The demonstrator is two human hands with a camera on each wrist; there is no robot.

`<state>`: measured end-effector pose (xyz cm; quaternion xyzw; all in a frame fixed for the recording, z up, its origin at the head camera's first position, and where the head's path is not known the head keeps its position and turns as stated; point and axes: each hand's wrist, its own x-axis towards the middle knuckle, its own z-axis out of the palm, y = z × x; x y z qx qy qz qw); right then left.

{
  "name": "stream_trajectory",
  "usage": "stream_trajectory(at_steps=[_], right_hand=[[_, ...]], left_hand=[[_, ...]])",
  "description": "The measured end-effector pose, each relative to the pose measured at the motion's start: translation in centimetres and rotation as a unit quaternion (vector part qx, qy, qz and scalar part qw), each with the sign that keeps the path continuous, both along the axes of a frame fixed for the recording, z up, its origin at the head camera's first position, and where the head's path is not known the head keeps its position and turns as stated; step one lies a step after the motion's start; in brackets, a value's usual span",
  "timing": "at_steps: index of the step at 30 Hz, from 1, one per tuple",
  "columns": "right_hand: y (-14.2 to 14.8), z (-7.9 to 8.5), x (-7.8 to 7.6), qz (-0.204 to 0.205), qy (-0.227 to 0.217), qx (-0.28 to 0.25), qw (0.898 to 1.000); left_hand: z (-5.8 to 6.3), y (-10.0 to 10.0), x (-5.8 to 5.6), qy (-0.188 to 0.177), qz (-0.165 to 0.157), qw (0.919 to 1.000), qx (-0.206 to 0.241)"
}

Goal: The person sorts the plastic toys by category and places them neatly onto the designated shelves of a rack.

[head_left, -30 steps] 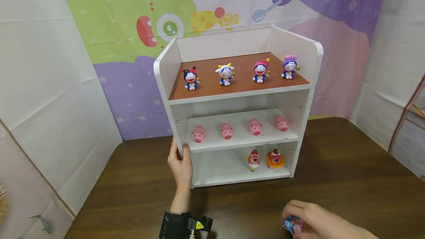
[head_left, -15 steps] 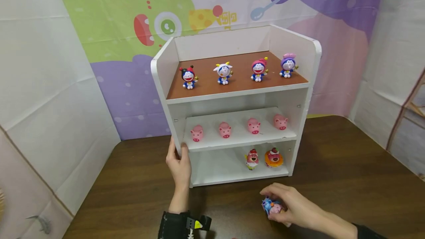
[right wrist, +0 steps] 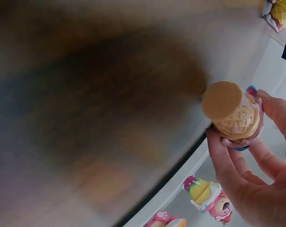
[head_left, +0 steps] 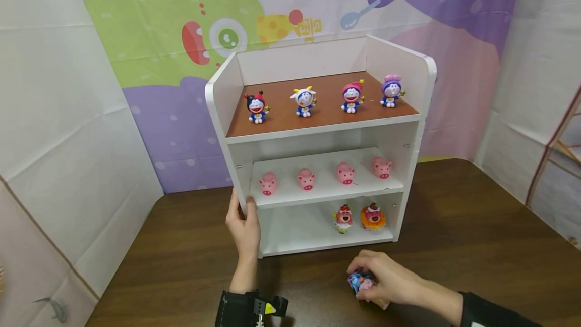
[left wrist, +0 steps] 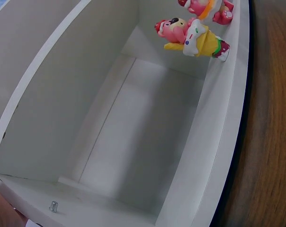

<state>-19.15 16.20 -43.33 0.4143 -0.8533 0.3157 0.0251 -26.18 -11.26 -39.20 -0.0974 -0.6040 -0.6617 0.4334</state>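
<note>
My left hand (head_left: pixel 245 226) grips the left side panel of a white shelf unit (head_left: pixel 322 198), thumb at its front edge and fingers on the outer face. In front of the unit, my right hand (head_left: pixel 392 276) holds a small blue and pink figurine (head_left: pixel 358 282) between thumb and fingers. Seen in the right wrist view, the figurine (right wrist: pixel 233 113) has a waffle-cone body with a flat round tan base turned to the camera. On the bottom shelf, toward the right, stand two pink bear figurines, one on a yellow cone (head_left: pixel 343 220) and one with an orange ring (head_left: pixel 373 217).
Several pink pig figurines (head_left: pixel 306 179) line the middle shelf. Several blue-and-white cat figurines in coloured hats (head_left: pixel 305 101) sit on the brown top shelf (head_left: pixel 281 125). The unit stands on a dark wooden table (head_left: pixel 181 261) before a printed cloth (head_left: pixel 172 130). A metal peg (left wrist: pixel 53 206) protrudes inside.
My right hand has carried the figurine leftward and a little closer to the shelf unit, slowing lately. My left hand keeps its grip on the side panel.
</note>
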Motion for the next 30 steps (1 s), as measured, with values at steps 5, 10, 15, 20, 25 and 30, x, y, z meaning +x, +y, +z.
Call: stream_trajectory(at_steps=[5,10,15,20,25,30], right_hand=[[-0.3,0.1,-0.2,-0.010,-0.005,0.038,0.999],[-0.6,0.2,-0.5,-0.011,-0.022,0.060,0.998],[-0.5,0.7,-0.8,-0.012,-0.041,0.084,0.996],[0.0,1.8,-1.3,-0.015,-0.082,0.102,0.991],[0.0,3.2,-1.9,-0.048,-0.140,0.142,0.979],[-0.7,3.8,-2.2,-0.086,-0.193,0.183,0.960]], left_hand=[[-0.3,-0.1,-0.2,0.002,0.000,1.0000,0.001],[0.5,0.2,0.5,0.000,0.001,1.0000,-0.004],[1.8,0.6,1.6,-0.001,0.002,0.9999,-0.015],[2.0,0.7,1.7,-0.001,0.002,0.9999,-0.017],[2.0,0.7,1.7,0.000,0.003,0.9999,-0.015],[2.0,0.6,1.9,-0.008,-0.004,0.9999,-0.010]])
